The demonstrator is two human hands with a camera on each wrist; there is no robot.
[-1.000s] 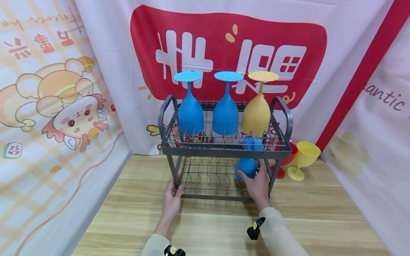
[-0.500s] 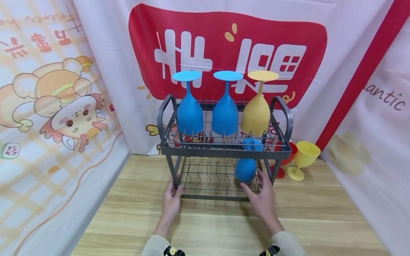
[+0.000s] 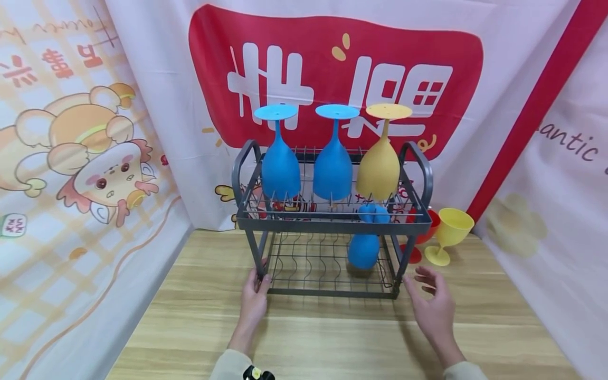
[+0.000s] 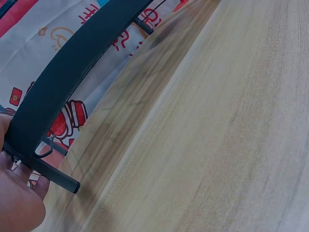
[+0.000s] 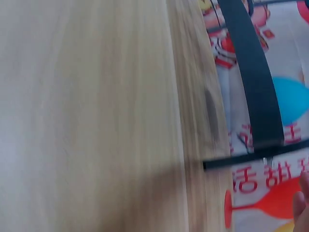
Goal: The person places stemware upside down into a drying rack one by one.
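Note:
A dark grey two-tier rack [image 3: 332, 227] stands on the wooden table. Upside down on its top tier are two blue goblets [image 3: 281, 171] [image 3: 332, 171] and a yellow goblet [image 3: 378, 171]. Another blue goblet [image 3: 364, 252] sits upside down on the lower tier at the right, partly hidden by the upper shelf's front bar. My left hand [image 3: 254, 301] grips the rack's lower front left corner, its thumb in front of the post. Beside the lower right corner, my right hand [image 3: 433, 309] holds nothing, its fingers loosely bent.
To the right of the rack, a red goblet [image 3: 432, 227] and an upright yellow goblet [image 3: 453, 227] stand on the table [image 3: 332, 338]. Printed cloth walls [image 3: 532, 174] enclose the table at the back and both sides.
My right hand has let go of the blue goblet on the lower tier and moved out to the right, past the rack's post. My left hand stays at the left corner.

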